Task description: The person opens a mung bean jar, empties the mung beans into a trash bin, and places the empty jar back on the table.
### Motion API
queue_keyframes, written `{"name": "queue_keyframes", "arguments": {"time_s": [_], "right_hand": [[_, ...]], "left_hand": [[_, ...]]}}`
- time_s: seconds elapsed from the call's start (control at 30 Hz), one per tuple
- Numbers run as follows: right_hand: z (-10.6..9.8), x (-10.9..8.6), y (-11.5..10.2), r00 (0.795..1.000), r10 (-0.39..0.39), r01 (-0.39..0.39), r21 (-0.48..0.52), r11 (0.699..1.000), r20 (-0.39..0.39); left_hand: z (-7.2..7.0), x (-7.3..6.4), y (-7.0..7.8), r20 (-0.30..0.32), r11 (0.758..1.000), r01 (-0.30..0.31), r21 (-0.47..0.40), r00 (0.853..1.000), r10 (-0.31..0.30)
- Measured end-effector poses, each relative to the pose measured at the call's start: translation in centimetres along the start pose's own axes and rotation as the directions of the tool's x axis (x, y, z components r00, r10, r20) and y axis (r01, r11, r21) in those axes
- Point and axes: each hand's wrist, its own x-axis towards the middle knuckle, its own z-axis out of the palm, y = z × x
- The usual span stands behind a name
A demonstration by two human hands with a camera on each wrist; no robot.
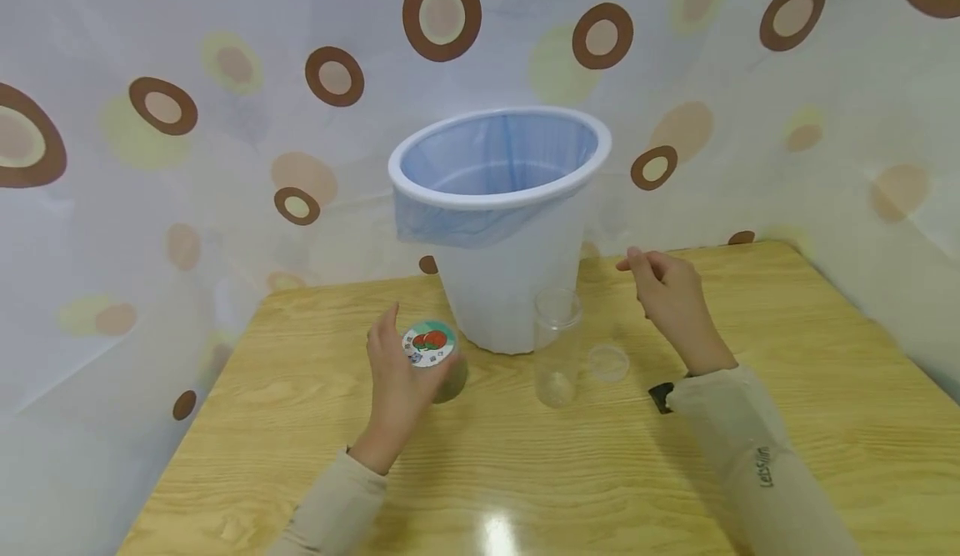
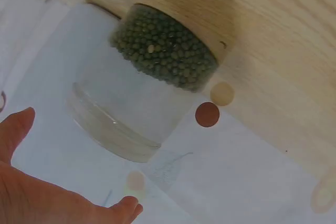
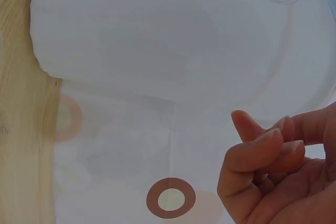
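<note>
A clear jar (image 2: 131, 87) partly filled with green beans (image 2: 163, 48) stands on the table, a tomato-printed round label (image 1: 429, 343) on its top. My left hand (image 1: 396, 377) is beside this jar, thumb and fingers spread around its upper part; the left wrist view shows a gap between them and the jar. A second clear jar (image 1: 557, 356), uncapped, stands in front of the bin, with a clear round lid (image 1: 607, 363) lying to its right. Above the table on the right, my right hand (image 1: 671, 293) hovers with loosely bent fingers (image 3: 252, 153) and holds nothing.
A white bin (image 1: 517, 289) lined with a blue bag (image 1: 502, 152) stands at the back of the wooden table (image 1: 525, 464). Behind it hangs a pale sheet (image 1: 480, 72) with brown circles. A small black item (image 1: 660, 398) shows by the right cuff.
</note>
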Motion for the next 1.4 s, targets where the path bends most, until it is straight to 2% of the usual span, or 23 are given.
{"name": "queue_keyframes", "arguments": {"time_s": [0.1,0.2,0.43,0.53,0.87,1.17,1.4], "right_hand": [[0.0,0.0,0.0,1.000,-0.007,0.007,0.006,1.000,-0.001],[0.0,0.0,0.1,1.000,-0.021,0.021,0.012,1.000,-0.006],[0.0,-0.2,0.4,0.999,-0.043,0.043,0.016,0.999,-0.018],[0.0,-0.3,0.4,0.998,-0.052,0.053,0.010,0.999,-0.022],[0.1,-0.7,0.0,0.997,-0.069,0.067,-0.058,0.996,-0.037],[-0.1,-1.0,-0.2,0.997,-0.079,0.077,-0.089,0.993,-0.014],[-0.2,-1.3,-0.6,0.994,-0.105,0.104,-0.083,0.991,-0.016]], "left_hand": [[-0.1,0.2,-0.8,0.031,0.995,0.100,-0.007,0.995,-0.100],[-0.1,0.2,-1.5,0.083,0.983,0.179,-0.026,0.981,-0.176],[0.6,0.5,-2.8,0.182,0.961,0.275,-0.042,0.947,-0.263],[0.9,0.7,-3.1,0.206,0.955,0.292,-0.051,0.939,-0.276],[1.3,0.9,-3.4,0.230,0.950,0.306,-0.060,0.931,-0.285],[1.5,1.0,-3.5,0.217,0.944,0.324,-0.059,0.928,-0.304],[1.4,1.2,-3.6,0.213,0.942,0.323,-0.091,0.930,-0.298]]}}
